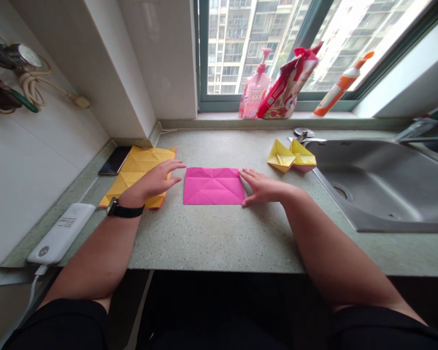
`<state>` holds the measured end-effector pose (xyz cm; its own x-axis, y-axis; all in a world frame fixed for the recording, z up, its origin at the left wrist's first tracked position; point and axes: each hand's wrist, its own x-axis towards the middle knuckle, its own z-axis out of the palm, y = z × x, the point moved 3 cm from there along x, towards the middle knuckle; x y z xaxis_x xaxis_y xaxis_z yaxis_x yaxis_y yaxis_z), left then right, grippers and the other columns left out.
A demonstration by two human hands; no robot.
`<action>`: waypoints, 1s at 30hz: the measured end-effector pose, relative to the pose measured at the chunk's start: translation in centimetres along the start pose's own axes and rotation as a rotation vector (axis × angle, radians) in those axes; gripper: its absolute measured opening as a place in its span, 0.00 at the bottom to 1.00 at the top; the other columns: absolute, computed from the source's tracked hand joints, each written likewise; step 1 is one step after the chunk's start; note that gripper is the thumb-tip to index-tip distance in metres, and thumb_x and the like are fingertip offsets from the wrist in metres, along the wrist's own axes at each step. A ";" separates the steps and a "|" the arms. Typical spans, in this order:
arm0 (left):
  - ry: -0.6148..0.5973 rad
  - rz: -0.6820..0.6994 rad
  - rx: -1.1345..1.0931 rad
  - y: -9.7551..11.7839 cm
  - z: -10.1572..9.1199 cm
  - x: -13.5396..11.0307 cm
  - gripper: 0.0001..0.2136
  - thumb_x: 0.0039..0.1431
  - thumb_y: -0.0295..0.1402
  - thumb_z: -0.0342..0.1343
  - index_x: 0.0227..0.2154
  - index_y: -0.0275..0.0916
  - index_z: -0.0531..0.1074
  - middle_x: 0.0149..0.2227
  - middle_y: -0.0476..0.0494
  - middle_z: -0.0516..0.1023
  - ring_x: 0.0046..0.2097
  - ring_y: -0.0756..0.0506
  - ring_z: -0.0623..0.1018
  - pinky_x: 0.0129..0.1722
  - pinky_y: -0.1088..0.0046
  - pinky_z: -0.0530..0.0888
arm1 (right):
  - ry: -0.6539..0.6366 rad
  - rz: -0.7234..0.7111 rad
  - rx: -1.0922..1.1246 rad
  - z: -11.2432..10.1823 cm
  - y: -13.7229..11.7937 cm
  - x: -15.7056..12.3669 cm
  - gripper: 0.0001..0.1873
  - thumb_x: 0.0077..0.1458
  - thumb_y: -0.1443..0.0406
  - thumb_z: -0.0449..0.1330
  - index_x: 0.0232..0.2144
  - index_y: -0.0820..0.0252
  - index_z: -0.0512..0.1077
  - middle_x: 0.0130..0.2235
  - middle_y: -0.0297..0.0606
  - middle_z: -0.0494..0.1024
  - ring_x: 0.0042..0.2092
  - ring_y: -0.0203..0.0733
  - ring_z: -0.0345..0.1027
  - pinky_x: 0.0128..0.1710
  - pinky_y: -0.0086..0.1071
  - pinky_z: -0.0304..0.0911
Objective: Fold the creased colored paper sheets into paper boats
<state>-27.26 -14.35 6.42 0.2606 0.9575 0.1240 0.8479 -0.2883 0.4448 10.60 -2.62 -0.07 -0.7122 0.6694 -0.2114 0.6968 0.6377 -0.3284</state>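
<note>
A square of pink origami paper lies flat on the speckled stone countertop, its creases showing. My right hand rests with spread fingers at the paper's right edge. My left hand, wearing a black wristwatch, lies open over a creased yellow-orange paper sheet, fingertips just left of the pink square. Two folded yellow paper boats sit beyond my right hand, near the sink.
A steel sink fills the right side. A smartphone lies beyond the yellow sheet, and a white power bank with a cable sits at the left. A pink soap pump bottle and other packages stand on the windowsill.
</note>
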 end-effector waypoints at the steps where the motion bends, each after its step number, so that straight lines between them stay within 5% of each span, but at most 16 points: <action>1: 0.082 0.022 -0.027 0.9 0.1 0.1 0.20 0.73 0.43 0.56 0.62 0.43 0.76 0.66 0.38 0.79 0.69 0.37 0.75 0.74 0.49 0.68 | 0.000 -0.001 -0.002 -0.1 -0.1 -0.1 0.72 0.45 0.36 0.76 0.82 0.51 0.50 0.82 0.48 0.49 0.81 0.72 0.39 0.79 0.63 0.47; 3: 0.127 0.106 -0.072 2.9 1.1 0.3 0.16 0.73 0.42 0.58 0.57 0.43 0.79 0.60 0.40 0.82 0.64 0.38 0.79 0.70 0.51 0.73 | 0.009 -0.012 0.006 -0.3 -0.5 -0.3 0.71 0.45 0.37 0.76 0.81 0.48 0.52 0.82 0.46 0.52 0.81 0.72 0.41 0.78 0.64 0.49; 8: -0.099 0.305 -0.033 7.1 5.2 0.0 0.16 0.71 0.40 0.64 0.58 0.44 0.79 0.64 0.39 0.79 0.67 0.36 0.76 0.70 0.53 0.74 | 0.203 -0.019 0.086 -1.9 -2.3 -0.6 0.47 0.62 0.42 0.67 0.77 0.45 0.62 0.79 0.43 0.62 0.78 0.63 0.54 0.77 0.58 0.55; 11: -0.169 0.345 0.048 8.0 6.8 -0.1 0.20 0.72 0.40 0.63 0.64 0.45 0.76 0.67 0.38 0.77 0.68 0.34 0.75 0.70 0.53 0.73 | 0.378 -0.076 0.098 -2.5 -3.6 -0.3 0.29 0.71 0.52 0.61 0.71 0.48 0.73 0.71 0.43 0.74 0.73 0.57 0.67 0.75 0.55 0.61; 14: -0.138 0.360 0.108 8.0 7.3 0.0 0.21 0.73 0.37 0.61 0.66 0.45 0.74 0.66 0.38 0.78 0.66 0.34 0.77 0.68 0.53 0.74 | 0.401 -0.147 0.084 -1.7 -4.3 0.5 0.21 0.72 0.61 0.59 0.62 0.49 0.80 0.64 0.43 0.82 0.66 0.54 0.75 0.70 0.54 0.68; 22: -0.003 0.325 0.170 6.6 6.7 0.5 0.20 0.66 0.38 0.70 0.58 0.39 0.77 0.59 0.36 0.82 0.55 0.35 0.83 0.55 0.57 0.80 | 0.371 -0.214 -0.018 -0.2 -4.6 1.2 0.19 0.67 0.69 0.62 0.56 0.51 0.83 0.56 0.43 0.87 0.60 0.54 0.79 0.65 0.53 0.72; 30: 0.045 0.511 0.169 6.2 6.3 0.5 0.11 0.70 0.32 0.66 0.52 0.42 0.81 0.57 0.41 0.84 0.51 0.41 0.84 0.51 0.63 0.78 | 0.380 -0.218 0.021 -0.4 -4.4 1.2 0.19 0.68 0.71 0.61 0.55 0.51 0.84 0.52 0.43 0.87 0.53 0.50 0.81 0.57 0.46 0.75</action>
<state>-18.99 -15.71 3.69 0.6427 0.6929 0.3269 0.6813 -0.7120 0.1696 6.74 -4.46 1.45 -0.7580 0.6150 0.2170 0.5287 0.7743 -0.3477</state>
